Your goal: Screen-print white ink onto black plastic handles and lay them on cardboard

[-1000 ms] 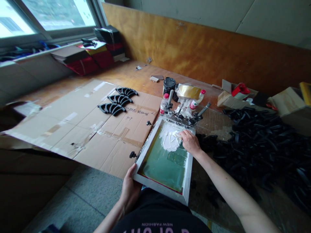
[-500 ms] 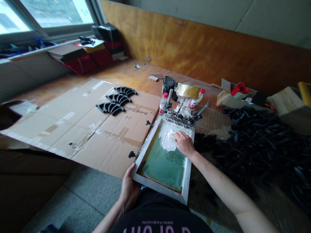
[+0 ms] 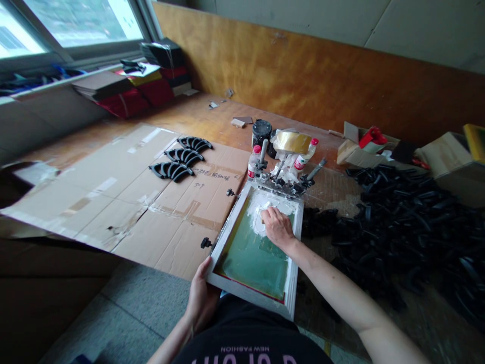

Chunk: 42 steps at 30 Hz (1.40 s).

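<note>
A screen-printing frame (image 3: 297,258) with pale wooden sides and a green mesh (image 3: 252,265) lies at the table's edge, in front of my body. Around its near left corner my left hand (image 3: 202,290) is closed, thumb on top. Thick white ink (image 3: 257,202) is spread over the far part of the mesh. My right hand (image 3: 278,226) is closed over a small squeegee (image 3: 262,216) in the ink; only a tan bit of it shows beyond the fingers. A hinge clamp (image 3: 284,186) with metal rods holds the frame's far end.
Black curved pieces (image 3: 172,169) lie in rows on flattened cardboard (image 3: 125,187) to the left. A big heap of black pieces (image 3: 409,232) covers the right side. Behind the clamp stand red-capped bottles (image 3: 254,162) and a dark tub (image 3: 261,132). An open box (image 3: 350,150) is at back right.
My right hand has slid a little left and towards me across the inked mesh. My left hand stays on the frame's corner.
</note>
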Tool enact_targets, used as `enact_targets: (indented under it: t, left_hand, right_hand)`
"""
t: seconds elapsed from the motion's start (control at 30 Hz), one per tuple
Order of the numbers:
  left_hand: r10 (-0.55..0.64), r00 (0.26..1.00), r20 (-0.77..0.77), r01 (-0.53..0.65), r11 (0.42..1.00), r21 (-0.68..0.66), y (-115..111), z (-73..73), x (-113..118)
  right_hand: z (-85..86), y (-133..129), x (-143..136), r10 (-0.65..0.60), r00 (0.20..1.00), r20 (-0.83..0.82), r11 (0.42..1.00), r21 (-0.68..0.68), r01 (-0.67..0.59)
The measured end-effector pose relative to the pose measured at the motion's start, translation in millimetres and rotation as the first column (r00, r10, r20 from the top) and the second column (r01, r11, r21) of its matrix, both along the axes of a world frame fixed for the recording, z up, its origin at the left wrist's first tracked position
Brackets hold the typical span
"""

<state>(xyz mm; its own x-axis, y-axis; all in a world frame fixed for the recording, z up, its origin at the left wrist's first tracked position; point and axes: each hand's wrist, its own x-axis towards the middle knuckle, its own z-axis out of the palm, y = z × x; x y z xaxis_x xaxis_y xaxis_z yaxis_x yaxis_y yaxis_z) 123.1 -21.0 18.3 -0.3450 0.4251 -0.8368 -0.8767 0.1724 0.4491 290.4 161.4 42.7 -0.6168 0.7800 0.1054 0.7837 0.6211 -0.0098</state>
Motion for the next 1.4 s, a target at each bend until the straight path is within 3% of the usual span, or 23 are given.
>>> enact_targets:
  t: [0.17,0.37,0.6,0.73,0.9,1.0,1.2,1.3,1.4]
  left_hand:
    - [0.012,1.0,0.01,-0.012,1.0,0.019,-1.0,-5.9,-1.2]
    - [0.0,1.0,-0.001,0.0,1.0,0.022,-2.2,-12.3,-2.3]
    - [-0.015,1.0,0.003,0.015,0.999,0.028,-1.9,-3.7,-1.1]
    - [-0.003,1.0,-0.008,0.004,1.0,0.016,-2.0,-5.7,-1.3]
    - [0.009,1.0,-0.005,-0.009,1.0,0.013,-1.7,-9.7,-0.7]
    - [0.011,1.0,-0.008,-0.011,1.0,0.016,-1.5,-10.3,-0.4]
    - [0.017,1.0,0.001,-0.017,1.0,0.015,-0.9,-11.7,-0.3]
    - [0.011,1.0,-0.001,-0.011,1.0,0.026,-1.4,-10.5,-0.5]
    - [0.003,1.0,-0.014,-0.003,0.999,0.032,-1.8,-7.8,-0.4]
  right_hand:
    - [-0.9,15.0,9.1,-0.092,0.995,0.028,0.996,0.021,0.092]
    - [-3.2,-1.1,29.3,-0.007,1.0,-0.015,0.999,0.034,0.007]
    - [-9.1,29.8,26.0,-0.057,0.995,-0.087,0.997,0.04,0.06]
    - [-9.9,26.0,56.8,-0.022,0.976,-0.219,0.999,0.042,0.032]
    - [-23.8,31.5,94.1,-0.079,0.939,-0.335,0.991,0.075,0.11]
    - [-34.0,41.3,90.3,-0.079,0.921,-0.382,0.991,0.07,0.114]
    - [-42.7,43.9,51.8,-0.03,0.901,-0.432,0.999,0.022,0.044]
    - [-32.2,44.7,46.0,-0.017,0.904,-0.427,1.0,-0.025,0.007]
    - [-12.8,42.8,59.3,-0.023,0.918,-0.397,0.998,-0.062,-0.002]
